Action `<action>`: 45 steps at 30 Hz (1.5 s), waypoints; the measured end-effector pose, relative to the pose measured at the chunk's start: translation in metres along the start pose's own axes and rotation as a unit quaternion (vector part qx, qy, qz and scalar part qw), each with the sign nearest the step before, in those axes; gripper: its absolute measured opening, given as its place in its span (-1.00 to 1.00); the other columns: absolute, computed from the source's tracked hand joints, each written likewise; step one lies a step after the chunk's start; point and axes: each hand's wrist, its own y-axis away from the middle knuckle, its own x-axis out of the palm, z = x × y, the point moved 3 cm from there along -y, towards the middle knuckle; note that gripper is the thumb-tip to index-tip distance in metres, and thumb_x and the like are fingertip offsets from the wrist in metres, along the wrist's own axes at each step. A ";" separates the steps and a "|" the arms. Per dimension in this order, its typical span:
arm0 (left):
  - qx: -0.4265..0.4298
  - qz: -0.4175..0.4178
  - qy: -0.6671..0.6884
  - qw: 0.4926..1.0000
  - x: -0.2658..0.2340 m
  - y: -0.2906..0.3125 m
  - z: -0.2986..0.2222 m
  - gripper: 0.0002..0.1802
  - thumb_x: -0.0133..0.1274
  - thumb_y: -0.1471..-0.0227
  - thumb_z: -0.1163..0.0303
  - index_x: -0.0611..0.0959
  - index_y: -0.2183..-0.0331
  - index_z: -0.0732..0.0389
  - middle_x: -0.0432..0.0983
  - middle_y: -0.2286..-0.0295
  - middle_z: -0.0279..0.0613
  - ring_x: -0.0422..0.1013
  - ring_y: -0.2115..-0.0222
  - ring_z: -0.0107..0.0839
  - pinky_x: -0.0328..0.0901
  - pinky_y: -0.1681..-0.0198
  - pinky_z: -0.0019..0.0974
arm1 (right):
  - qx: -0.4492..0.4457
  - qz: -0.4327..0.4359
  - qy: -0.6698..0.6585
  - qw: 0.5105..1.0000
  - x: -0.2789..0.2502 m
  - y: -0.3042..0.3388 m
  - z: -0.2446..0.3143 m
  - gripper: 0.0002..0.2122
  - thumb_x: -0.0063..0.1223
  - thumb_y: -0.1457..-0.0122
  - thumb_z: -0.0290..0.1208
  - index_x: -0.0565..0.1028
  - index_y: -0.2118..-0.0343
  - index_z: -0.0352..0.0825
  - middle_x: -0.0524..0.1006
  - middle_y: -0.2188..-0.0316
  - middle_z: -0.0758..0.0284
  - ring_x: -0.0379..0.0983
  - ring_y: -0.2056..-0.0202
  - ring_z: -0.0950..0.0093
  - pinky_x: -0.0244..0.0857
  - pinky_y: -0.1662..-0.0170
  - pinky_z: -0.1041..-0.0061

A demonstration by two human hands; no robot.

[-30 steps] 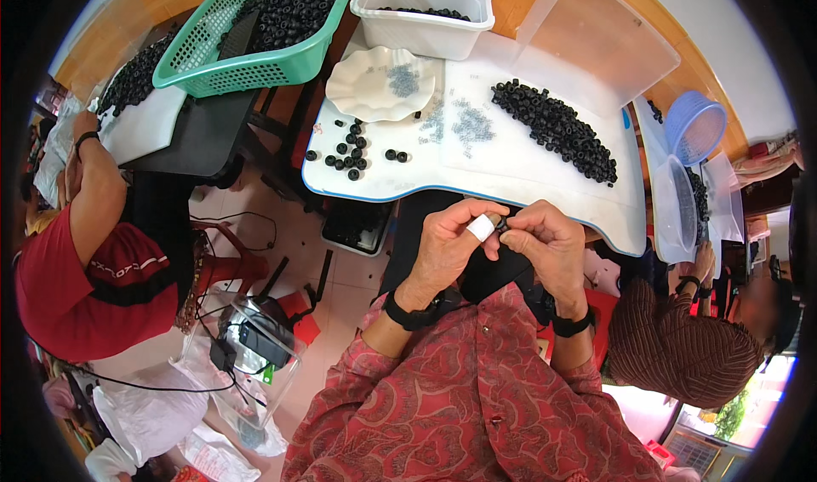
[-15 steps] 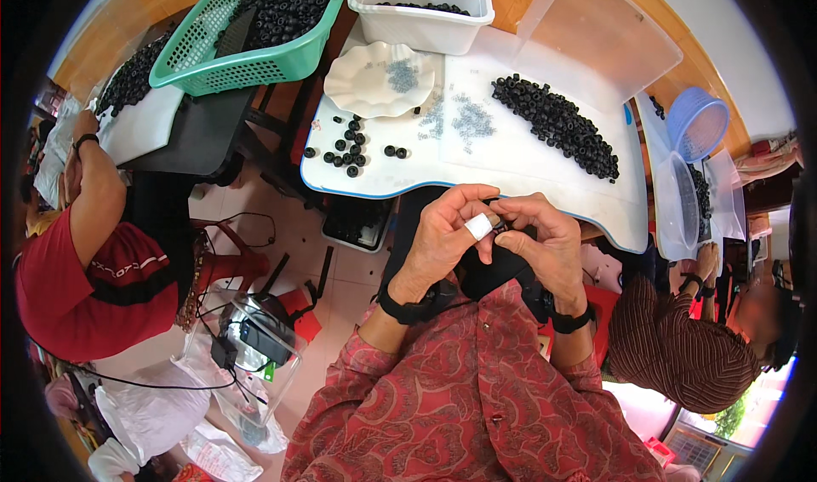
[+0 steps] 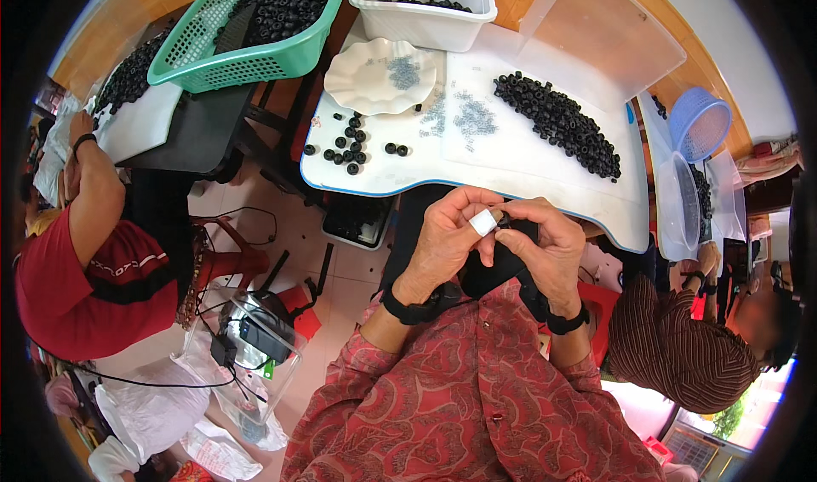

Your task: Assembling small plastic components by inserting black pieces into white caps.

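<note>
My left hand (image 3: 444,242) and my right hand (image 3: 549,242) meet in front of my chest, just off the table's near edge. Between their fingertips is a small black round part (image 3: 504,222), mostly hidden by the fingers. Both hands pinch at it. White tape (image 3: 482,222) wraps my left thumb. Beyond the hands, on the white tabletop (image 3: 408,165), lie a long pile of black round parts (image 3: 557,123) and a loose scatter of tiny clear pieces (image 3: 473,118). Several more black parts (image 3: 349,146) sit farther left.
A scalloped cream dish (image 3: 357,78) holds tiny clear pieces. Behind it stands a white tub (image 3: 425,24) with black parts; a green basket (image 3: 230,74) full of them is at left. Co-workers sit on both sides, a red sleeve (image 3: 59,269) left and a striped sleeve (image 3: 681,346) right.
My hands stay together at the same place, with only a slight shift of the fingers around the black part. The tabletop things look the same.
</note>
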 end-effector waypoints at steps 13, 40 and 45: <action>0.145 0.058 -0.145 0.977 0.006 0.001 -0.006 -0.39 0.23 0.14 0.66 0.50 -0.03 0.28 0.41 0.19 -0.31 0.31 0.36 -0.65 0.28 0.27 -0.57 | 0.019 -0.044 -0.084 0.995 -0.004 0.003 -0.002 -0.74 0.22 0.06 -0.72 0.53 0.24 -0.43 0.53 0.26 0.27 0.46 0.32 0.59 0.37 0.25 0.66; 0.151 0.069 -0.102 0.981 0.023 0.000 -0.007 -0.41 0.15 0.10 0.73 0.47 -0.04 0.30 0.45 0.13 -0.17 0.40 0.31 -0.58 0.41 0.22 -0.51 | 0.016 -0.051 -0.177 0.983 -0.005 -0.001 0.006 -0.67 0.12 -0.01 -0.78 0.46 0.10 -0.50 0.53 0.27 0.22 0.48 0.31 0.54 0.39 0.27 0.59; 0.138 0.043 -0.126 0.981 0.013 0.000 -0.002 -0.50 0.09 -0.01 0.66 0.47 -0.04 0.32 0.45 0.13 -0.20 0.39 0.24 -0.58 0.37 0.16 -0.50 | 0.009 -0.070 -0.153 0.986 -0.005 0.000 0.000 -0.64 0.10 -0.05 -0.76 0.43 0.04 -0.51 0.54 0.25 0.22 0.49 0.33 0.53 0.40 0.25 0.59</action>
